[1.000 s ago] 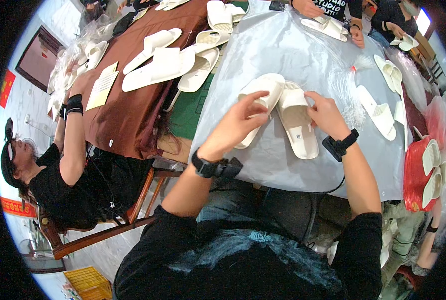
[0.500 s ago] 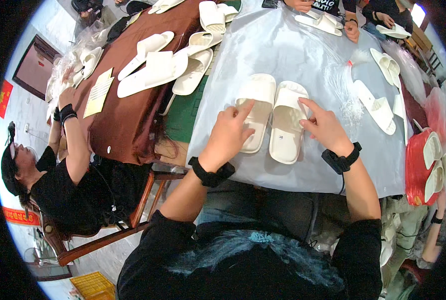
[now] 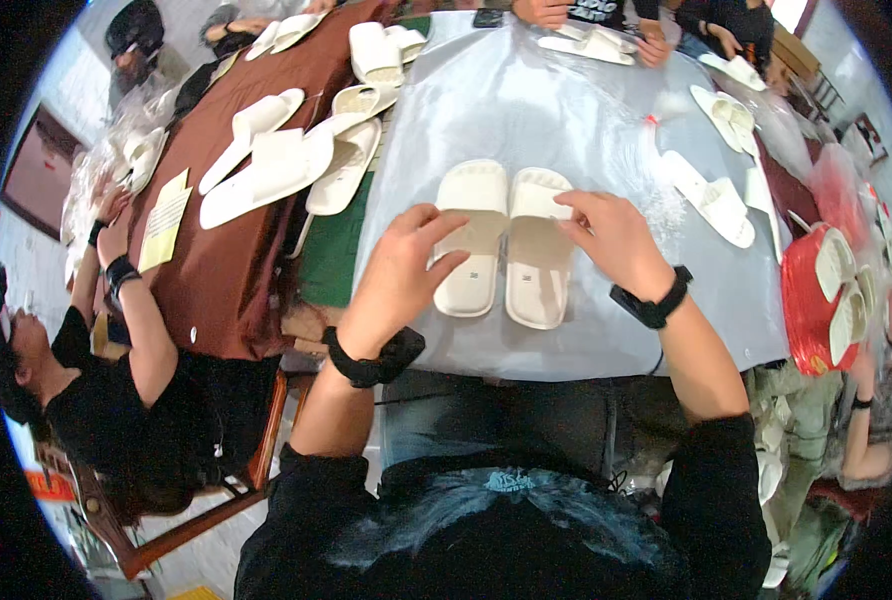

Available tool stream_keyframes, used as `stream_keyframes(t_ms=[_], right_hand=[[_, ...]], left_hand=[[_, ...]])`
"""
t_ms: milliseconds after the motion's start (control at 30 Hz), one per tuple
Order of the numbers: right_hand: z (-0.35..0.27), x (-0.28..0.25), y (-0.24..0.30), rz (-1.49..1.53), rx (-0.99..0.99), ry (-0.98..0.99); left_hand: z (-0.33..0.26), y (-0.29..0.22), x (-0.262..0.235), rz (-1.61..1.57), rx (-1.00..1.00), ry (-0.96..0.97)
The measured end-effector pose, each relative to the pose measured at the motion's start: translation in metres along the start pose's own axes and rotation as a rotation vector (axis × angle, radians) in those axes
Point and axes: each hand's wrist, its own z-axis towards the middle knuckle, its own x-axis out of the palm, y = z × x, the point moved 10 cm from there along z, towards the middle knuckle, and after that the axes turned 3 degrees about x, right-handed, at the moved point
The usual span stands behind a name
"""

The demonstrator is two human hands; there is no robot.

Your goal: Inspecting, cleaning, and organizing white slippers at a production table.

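Note:
Two white slide slippers lie side by side, soles down, before me. My left hand point(image 3: 397, 268) is at the outer edge of the left slipper point(image 3: 473, 188), thumb and index finger spread apart. By the strap of the right slipper point(image 3: 539, 195), my right hand point(image 3: 616, 238) has its fingers bent and thumb apart from them. Neither hand grips a slipper; whether fingertips touch the edges I cannot tell. A small dark printed mark shows on each insole, near the heel.
The table wears grey plastic sheeting point(image 3: 446, 90). More slippers lie on a brown cloth point(image 3: 231, 235) at left, beside a yellow paper point(image 3: 166, 218). At right are a loose slipper point(image 3: 711, 205) and a red bag point(image 3: 811, 300) with slippers. Co-workers sit at left and across.
The whole view has shifted, moving the scene leftward. The two slippers now lie straighter and more parallel. My left hand has drawn outward from the left slipper.

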Motion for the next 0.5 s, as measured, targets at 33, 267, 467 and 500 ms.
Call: stream_keyframes(t_ms=[33, 267, 467, 500], right_hand=[[0.008, 0.0, -0.005, -0.001, 0.01, -0.006], [0.049, -0.025, -0.064, -0.109, 0.102, -0.197], [0.059, -0.005, -0.138, -0.439, 0.295, -0.224], [0.057, 0.006, -0.139, -0.478, 0.312, -0.213]], left_hand=[[0.009, -0.007, -0.003, 0.045, 0.049, 0.04], [0.083, -0.008, 0.05, 0.203, 0.449, 0.169], [0.084, 0.025, 0.118, 0.289, 0.3, 0.369], [0.083, 0.029, 0.116, 0.302, 0.25, 0.371]])
